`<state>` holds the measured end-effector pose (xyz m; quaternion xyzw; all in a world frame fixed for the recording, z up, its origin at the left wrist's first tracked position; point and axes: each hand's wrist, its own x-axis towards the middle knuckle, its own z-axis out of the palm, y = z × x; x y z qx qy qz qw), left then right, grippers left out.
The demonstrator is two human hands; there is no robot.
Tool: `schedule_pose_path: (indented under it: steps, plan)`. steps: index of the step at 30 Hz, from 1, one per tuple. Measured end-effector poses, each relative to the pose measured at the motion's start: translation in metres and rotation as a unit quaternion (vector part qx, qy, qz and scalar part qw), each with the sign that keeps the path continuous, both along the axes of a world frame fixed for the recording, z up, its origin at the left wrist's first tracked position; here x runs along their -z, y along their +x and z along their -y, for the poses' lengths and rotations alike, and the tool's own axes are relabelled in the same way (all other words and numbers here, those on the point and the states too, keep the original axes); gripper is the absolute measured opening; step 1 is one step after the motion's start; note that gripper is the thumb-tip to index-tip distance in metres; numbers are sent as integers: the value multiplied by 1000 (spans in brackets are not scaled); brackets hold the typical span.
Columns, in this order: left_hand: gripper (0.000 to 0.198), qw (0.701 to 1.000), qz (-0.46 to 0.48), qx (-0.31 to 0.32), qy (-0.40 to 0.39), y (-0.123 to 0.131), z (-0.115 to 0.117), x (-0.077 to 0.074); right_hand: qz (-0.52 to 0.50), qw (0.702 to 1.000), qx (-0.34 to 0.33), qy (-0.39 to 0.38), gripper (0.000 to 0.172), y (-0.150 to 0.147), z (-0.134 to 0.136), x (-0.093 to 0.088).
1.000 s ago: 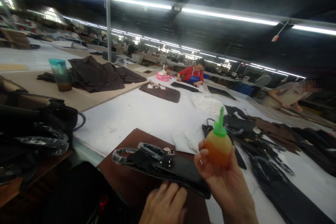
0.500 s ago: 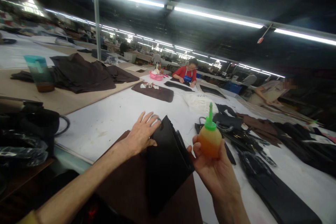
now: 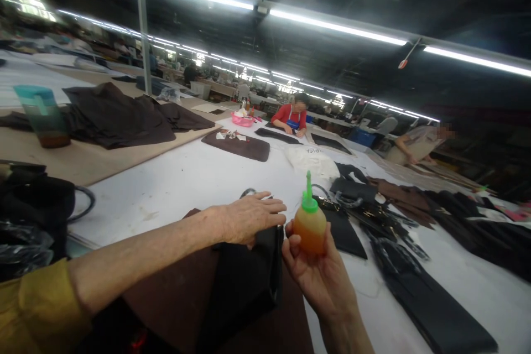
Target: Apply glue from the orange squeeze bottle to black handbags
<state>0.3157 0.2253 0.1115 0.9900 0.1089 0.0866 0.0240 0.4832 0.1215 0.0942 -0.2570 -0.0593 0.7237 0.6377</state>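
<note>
Our right hand (image 3: 321, 279) was gripping the squeeze bottle (image 3: 310, 230), with the fingers and the thumb closed around its round belly. The bottle was raised just to the right of the black bag (image 3: 249, 271), and its green nozzle (image 3: 308, 202) pointed upward. Our left hand (image 3: 251, 217) was open, palm down, with the fingers stretched toward the right over the far part of this bag; we could not tell how firmly it pressed there.

We judged the bottle to be light and soft in its wall, partly filled with an orange liquid, so a loose hold low on the belly seemed best, because a hard squeeze could push the liquid out. The bag looked to us soft and foldable, maybe a little slippery because of its smooth skin; a flat palm on its body, or a pinch at its right edge, would suit it.

Under the bag lay a brown sheet (image 3: 166, 301) on the white surface (image 3: 161, 182). To the right we saw a long black piece (image 3: 435, 301), and farther away a white bag (image 3: 317, 163). At the far side there was a pink basket (image 3: 243, 120), near a person in red (image 3: 286, 116). On the left stood a jug (image 3: 45, 121) beside dark cloth (image 3: 118, 116).
</note>
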Motion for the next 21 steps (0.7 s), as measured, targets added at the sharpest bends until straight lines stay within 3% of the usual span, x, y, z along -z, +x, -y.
schedule_pose_path:
  steps: [3, 7, 12, 15, 18, 21]
  plan:
    - [51, 999, -29, -27, 10, -10, 0, -5, 10, 1000, 7, 7, 38, 1, 2, -4]
    - [29, 991, -55, -125, -14, -34, 6, -8, 14, 999, 50, 15, 36, 12, 4, -12]
    - [7, 969, -12, -245, -34, -52, 46, -6, 39, 990, 136, 2, 37, 27, 2, -31]
    - [10, 948, 9, -315, -45, -49, 77, 4, 50, 988, 145, 13, 35, 23, 1, -43]
    - [21, 936, 5, -346, -62, -41, 96, 13, 43, 992, 115, 36, 35, 10, 0, -46]
    - [21, 925, -7, -370, -83, -35, 101, 8, 33, 996, 56, 60, 36, -8, -4, -42]
